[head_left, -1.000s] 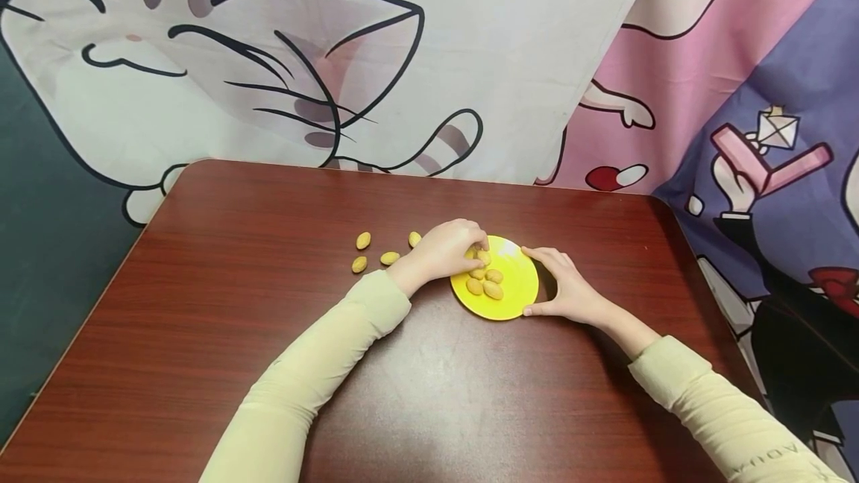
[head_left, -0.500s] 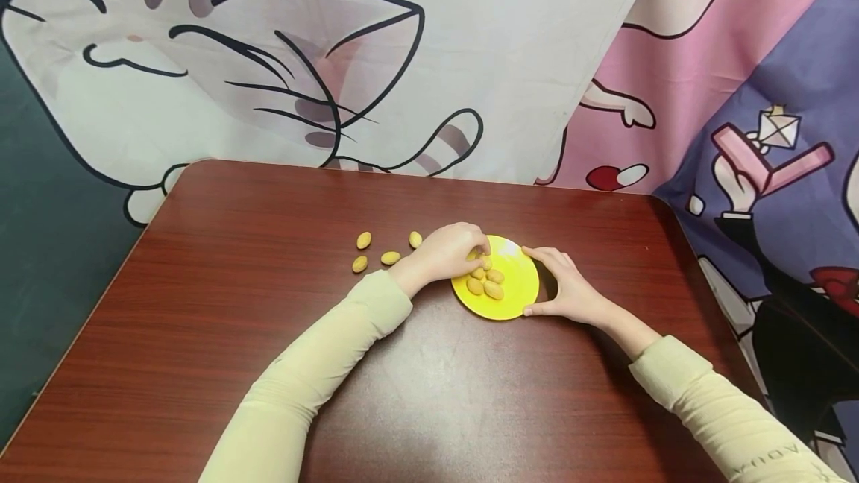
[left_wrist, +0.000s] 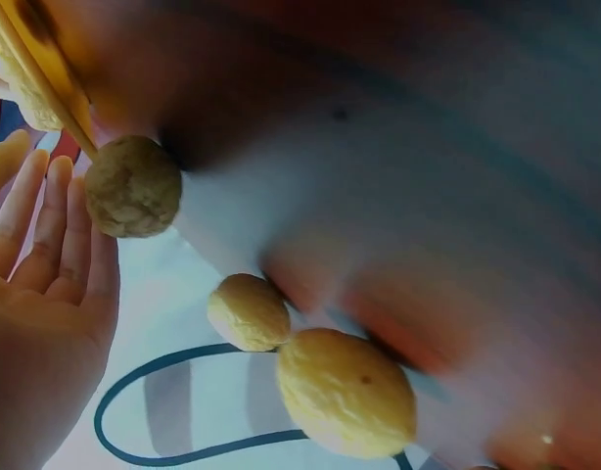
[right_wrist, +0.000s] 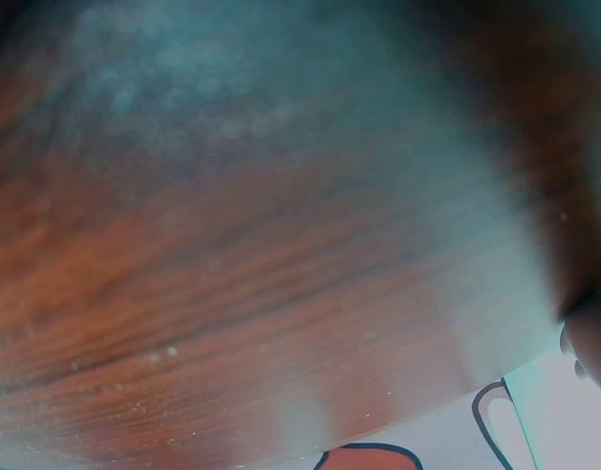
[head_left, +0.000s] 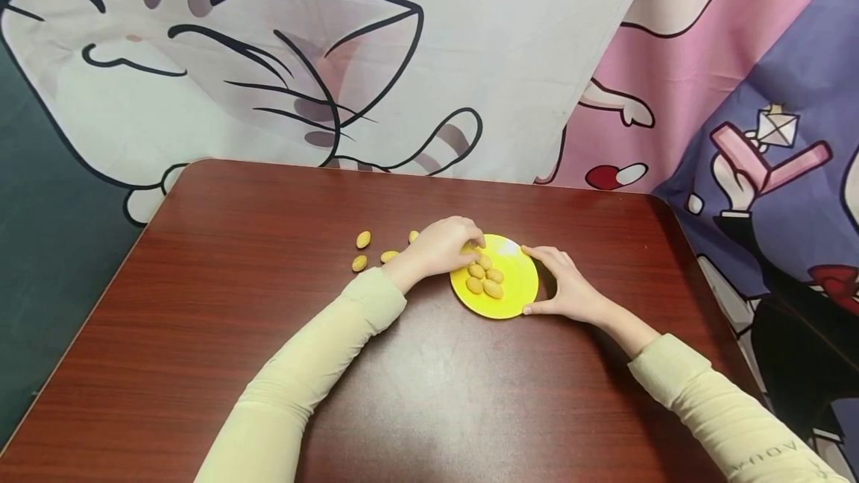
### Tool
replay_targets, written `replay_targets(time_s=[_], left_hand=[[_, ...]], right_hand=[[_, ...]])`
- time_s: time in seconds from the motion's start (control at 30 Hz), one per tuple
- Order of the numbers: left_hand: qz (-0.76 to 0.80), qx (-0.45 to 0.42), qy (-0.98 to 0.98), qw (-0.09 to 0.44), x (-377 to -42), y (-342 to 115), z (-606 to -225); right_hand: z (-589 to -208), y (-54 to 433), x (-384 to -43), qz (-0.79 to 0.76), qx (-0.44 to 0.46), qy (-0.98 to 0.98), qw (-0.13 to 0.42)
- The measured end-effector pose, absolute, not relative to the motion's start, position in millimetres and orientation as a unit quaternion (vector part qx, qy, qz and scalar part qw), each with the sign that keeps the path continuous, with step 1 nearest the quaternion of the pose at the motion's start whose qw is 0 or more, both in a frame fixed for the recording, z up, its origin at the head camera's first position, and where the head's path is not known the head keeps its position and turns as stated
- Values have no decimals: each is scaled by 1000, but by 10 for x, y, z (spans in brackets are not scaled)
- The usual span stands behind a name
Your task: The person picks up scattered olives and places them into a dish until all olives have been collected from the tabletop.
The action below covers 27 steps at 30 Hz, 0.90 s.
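Note:
A round yellow plate [head_left: 513, 282] on the table holds several small, oval, wrinkled yellow lumps [head_left: 493, 289] that look like little potatoes. Over the plate's left rim hovers my left hand [head_left: 443, 244]; in the left wrist view its fingers [left_wrist: 56, 225] are stretched out, with nothing gripped in view. Beside those fingertips, next to the plate's edge, lies a browner round lump [left_wrist: 134, 186], which the hand hides from the head camera. My right hand [head_left: 567, 289] spans the plate's right side, thumb and fingers curved around the rim.
Left of the plate, more yellow lumps [head_left: 363, 239] lie loose on the reddish-brown wooden table [head_left: 268, 304]; one is partly behind the left hand. A cloth printed with a cartoon cat [head_left: 302, 58] hangs behind the table's far edge.
My left hand has shifted slightly left and back from the plate's middle, so more of the lumps on the plate show. The right hand and the plate have stayed in place.

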<state>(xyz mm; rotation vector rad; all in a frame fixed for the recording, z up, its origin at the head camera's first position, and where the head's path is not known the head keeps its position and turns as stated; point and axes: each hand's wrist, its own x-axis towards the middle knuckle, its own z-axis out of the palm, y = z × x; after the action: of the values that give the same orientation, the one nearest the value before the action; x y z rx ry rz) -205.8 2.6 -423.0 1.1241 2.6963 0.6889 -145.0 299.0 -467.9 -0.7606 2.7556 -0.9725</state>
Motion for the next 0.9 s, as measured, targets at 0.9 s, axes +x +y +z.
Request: replay_targets(time_s=[0.9], left_hand=[[253,300,919,30,-2160,-781,-4189]], right_hand=[[-4679,2988,-1443,-322,-252,910,62]])
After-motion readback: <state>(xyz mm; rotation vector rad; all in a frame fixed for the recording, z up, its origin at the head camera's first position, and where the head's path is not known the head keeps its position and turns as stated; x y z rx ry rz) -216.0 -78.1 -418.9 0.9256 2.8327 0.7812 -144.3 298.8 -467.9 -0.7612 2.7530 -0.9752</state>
